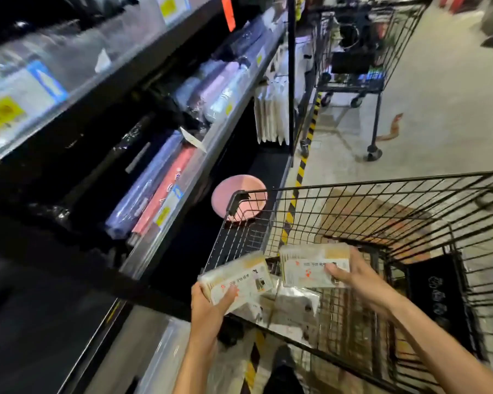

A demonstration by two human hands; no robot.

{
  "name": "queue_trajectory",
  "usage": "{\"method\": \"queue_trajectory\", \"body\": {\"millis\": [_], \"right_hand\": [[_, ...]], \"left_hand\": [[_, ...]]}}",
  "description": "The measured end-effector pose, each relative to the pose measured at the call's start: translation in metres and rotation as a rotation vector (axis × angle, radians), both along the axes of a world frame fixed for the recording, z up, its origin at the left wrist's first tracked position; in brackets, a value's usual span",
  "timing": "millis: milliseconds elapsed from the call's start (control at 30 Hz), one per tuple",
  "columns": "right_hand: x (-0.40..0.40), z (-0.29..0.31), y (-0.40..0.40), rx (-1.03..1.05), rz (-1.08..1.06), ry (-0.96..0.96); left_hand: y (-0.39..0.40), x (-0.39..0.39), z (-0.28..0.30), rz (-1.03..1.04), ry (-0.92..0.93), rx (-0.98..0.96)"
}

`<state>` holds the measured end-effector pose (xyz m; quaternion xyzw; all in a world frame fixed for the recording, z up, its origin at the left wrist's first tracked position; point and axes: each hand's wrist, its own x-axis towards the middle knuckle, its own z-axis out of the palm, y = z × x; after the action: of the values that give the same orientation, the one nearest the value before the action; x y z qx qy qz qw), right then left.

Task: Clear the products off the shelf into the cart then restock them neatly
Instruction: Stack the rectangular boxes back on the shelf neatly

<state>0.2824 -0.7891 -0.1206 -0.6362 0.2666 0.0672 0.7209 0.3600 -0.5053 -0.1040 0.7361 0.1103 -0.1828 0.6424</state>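
Over cart (353, 200): each hand grips white packet stack.

The left hand (211, 305) grips a stack of flat clear-wrapped white packets (236, 280) at the near left rim of the black wire shopping cart (382, 217). The right hand (353, 277) holds a second similar white packet stack (315, 265) inside the cart, above loose clear-wrapped packets (293, 305). Left, dark metal shelves (182, 177) hold wrapped purple and red rolls (151, 191).
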Motion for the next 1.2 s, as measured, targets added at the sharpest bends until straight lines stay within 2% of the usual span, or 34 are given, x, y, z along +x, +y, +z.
{"method": "queue_trajectory", "body": {"millis": [267,500,700,900,1200], "right_hand": [[0.008,0.099,0.049,-0.015,0.360,-0.225],[0.021,0.141,0.165,0.016,0.592,-0.388],[0.039,0.145,0.276,0.115,0.730,-0.457],[0.071,0.129,0.369,0.086,0.802,-0.497],[0.122,0.099,0.408,0.013,0.823,-0.459]], "left_hand": [[0.071,-0.101,0.084,0.296,-0.179,-0.136],[0.158,-0.149,0.124,0.625,-0.356,-0.063],[0.237,-0.151,0.116,0.836,-0.457,0.077],[0.303,-0.137,0.087,0.923,-0.416,0.136],[0.357,-0.107,0.053,0.919,-0.441,0.167]]}}
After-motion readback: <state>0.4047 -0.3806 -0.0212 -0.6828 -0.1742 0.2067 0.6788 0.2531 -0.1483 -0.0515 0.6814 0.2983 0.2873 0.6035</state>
